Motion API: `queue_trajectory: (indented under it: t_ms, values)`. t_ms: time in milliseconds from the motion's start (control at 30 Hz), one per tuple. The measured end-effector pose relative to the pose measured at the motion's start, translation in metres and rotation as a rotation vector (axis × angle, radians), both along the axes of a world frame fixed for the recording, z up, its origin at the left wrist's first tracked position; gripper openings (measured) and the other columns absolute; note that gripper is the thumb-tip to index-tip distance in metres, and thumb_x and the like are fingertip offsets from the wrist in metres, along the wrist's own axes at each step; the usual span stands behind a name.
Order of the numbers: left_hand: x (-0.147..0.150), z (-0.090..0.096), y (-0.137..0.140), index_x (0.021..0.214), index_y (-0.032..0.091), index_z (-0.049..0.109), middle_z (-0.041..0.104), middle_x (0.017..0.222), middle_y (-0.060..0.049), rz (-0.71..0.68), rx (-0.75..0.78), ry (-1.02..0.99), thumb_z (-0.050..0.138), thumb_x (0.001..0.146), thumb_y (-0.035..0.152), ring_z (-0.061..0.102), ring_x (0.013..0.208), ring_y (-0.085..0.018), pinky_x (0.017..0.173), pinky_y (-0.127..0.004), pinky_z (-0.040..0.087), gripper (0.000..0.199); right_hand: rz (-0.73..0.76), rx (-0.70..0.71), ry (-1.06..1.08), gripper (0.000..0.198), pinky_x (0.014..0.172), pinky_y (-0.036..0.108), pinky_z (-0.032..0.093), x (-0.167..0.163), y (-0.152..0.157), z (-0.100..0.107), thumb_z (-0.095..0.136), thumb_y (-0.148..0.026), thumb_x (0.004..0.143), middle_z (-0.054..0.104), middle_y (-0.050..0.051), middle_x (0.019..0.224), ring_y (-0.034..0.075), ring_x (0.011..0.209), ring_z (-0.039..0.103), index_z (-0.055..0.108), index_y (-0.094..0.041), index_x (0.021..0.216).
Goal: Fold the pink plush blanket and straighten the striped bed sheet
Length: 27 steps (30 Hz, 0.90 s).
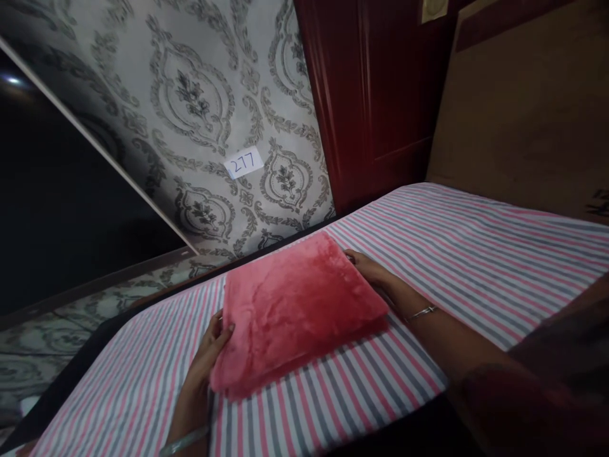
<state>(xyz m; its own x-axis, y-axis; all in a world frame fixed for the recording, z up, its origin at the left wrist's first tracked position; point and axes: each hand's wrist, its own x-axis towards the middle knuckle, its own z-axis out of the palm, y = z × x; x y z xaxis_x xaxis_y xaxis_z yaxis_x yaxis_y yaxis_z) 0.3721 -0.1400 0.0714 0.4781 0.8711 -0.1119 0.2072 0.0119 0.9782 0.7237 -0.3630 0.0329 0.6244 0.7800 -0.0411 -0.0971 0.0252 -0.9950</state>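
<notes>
A flat, squarish piece of pink plush fabric (299,298) lies on the striped bed sheet (333,387). Its near edge shows more than one layer, as if folded, and its pile looks ruffled in the middle. At its left edge is my left hand (209,349), closed on the fabric with the thumb on top. My right hand (368,268) grips the far right edge, its fingers curled and partly hidden. A bracelet circles each wrist.
Patterned wallpaper (190,95) with a white paper label (243,162) reading 277 rises behind the bed. A large dark screen (71,190) stands at the left. Beyond the bed are a dark red panel (371,95) and a big cardboard sheet or box (523,114).
</notes>
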Motion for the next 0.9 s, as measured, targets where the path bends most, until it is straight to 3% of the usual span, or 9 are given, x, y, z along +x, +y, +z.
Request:
queue_trajectory:
  t_ms: [167, 300, 400, 567, 733, 833, 900]
  values:
    - [-0.007, 0.001, -0.015, 0.101, 0.022, 0.064, 0.071, 0.103, -0.006, 0.067, 0.046, -0.006, 0.093, 0.044, 0.059, 0.070, 0.087, -0.023, 0.069, -0.029, 0.056, 0.074, 0.060, -0.014, 0.024, 0.064, 0.071, 0.029, 0.057, -0.003, -0.017, -0.003, 0.082, -0.028, 0.061, 0.075, 0.008, 0.101, 0.022, 0.084, 0.069, 0.060, -0.017, 0.120]
    - [-0.025, -0.011, -0.035, 0.097, 0.024, 0.060, 0.063, 0.076, 0.003, 0.125, 0.093, 0.021, 0.085, 0.057, 0.065, 0.060, 0.061, -0.015, 0.053, -0.023, 0.046, 0.063, 0.137, -0.037, 0.000, 0.067, 0.077, 0.031, 0.058, -0.023, -0.047, 0.001, 0.083, -0.033, 0.058, 0.074, 0.009, 0.111, 0.027, 0.098, 0.069, 0.063, -0.019, 0.119]
    - [-0.037, -0.020, -0.048, 0.090, 0.022, 0.063, 0.064, 0.073, 0.001, 0.084, 0.144, 0.091, 0.085, 0.057, 0.066, 0.061, 0.068, -0.018, 0.059, -0.025, 0.047, 0.060, 0.191, -0.028, -0.028, 0.061, 0.085, 0.035, 0.057, -0.040, -0.064, 0.003, 0.084, -0.038, 0.061, 0.074, 0.008, 0.115, 0.029, 0.104, 0.068, 0.067, -0.020, 0.117]
    - [-0.043, -0.025, -0.059, 0.079, 0.020, 0.063, 0.062, 0.074, 0.000, 0.119, 0.245, 0.098, 0.083, 0.061, 0.061, 0.055, 0.070, -0.018, 0.063, -0.026, 0.046, 0.049, 0.125, -0.064, -0.078, 0.059, 0.081, 0.038, 0.057, -0.049, -0.068, -0.005, 0.083, -0.046, 0.060, 0.076, 0.007, 0.096, 0.031, 0.096, 0.068, 0.071, -0.018, 0.111]
    - [-0.042, -0.028, -0.065, 0.093, 0.020, 0.065, 0.067, 0.086, -0.002, 0.068, 0.165, 0.047, 0.081, 0.067, 0.060, 0.062, 0.081, -0.020, 0.073, -0.029, 0.050, 0.051, 0.039, -0.125, -0.053, 0.059, 0.078, 0.038, 0.058, -0.051, -0.070, -0.012, 0.081, -0.052, 0.065, 0.075, 0.007, 0.092, 0.031, 0.092, 0.069, 0.070, -0.019, 0.113]
    - [-0.046, -0.030, -0.071, 0.108, 0.022, 0.063, 0.070, 0.105, -0.005, 0.113, 0.147, -0.040, 0.080, 0.069, 0.062, 0.066, 0.097, -0.023, 0.084, -0.030, 0.051, 0.059, 0.011, -0.119, -0.048, 0.056, 0.087, 0.039, 0.058, -0.055, -0.081, -0.012, 0.075, -0.056, 0.075, 0.075, 0.009, 0.105, 0.030, 0.098, 0.069, 0.069, -0.020, 0.118]
    - [-0.049, -0.028, -0.074, 0.115, 0.021, 0.065, 0.071, 0.114, -0.007, 0.132, 0.171, 0.004, 0.079, 0.069, 0.066, 0.065, 0.107, -0.026, 0.090, -0.032, 0.050, 0.066, -0.027, -0.137, -0.088, 0.053, 0.094, 0.038, 0.056, -0.057, -0.094, -0.013, 0.066, -0.059, 0.085, 0.073, 0.009, 0.117, 0.030, 0.108, 0.068, 0.067, -0.023, 0.123]
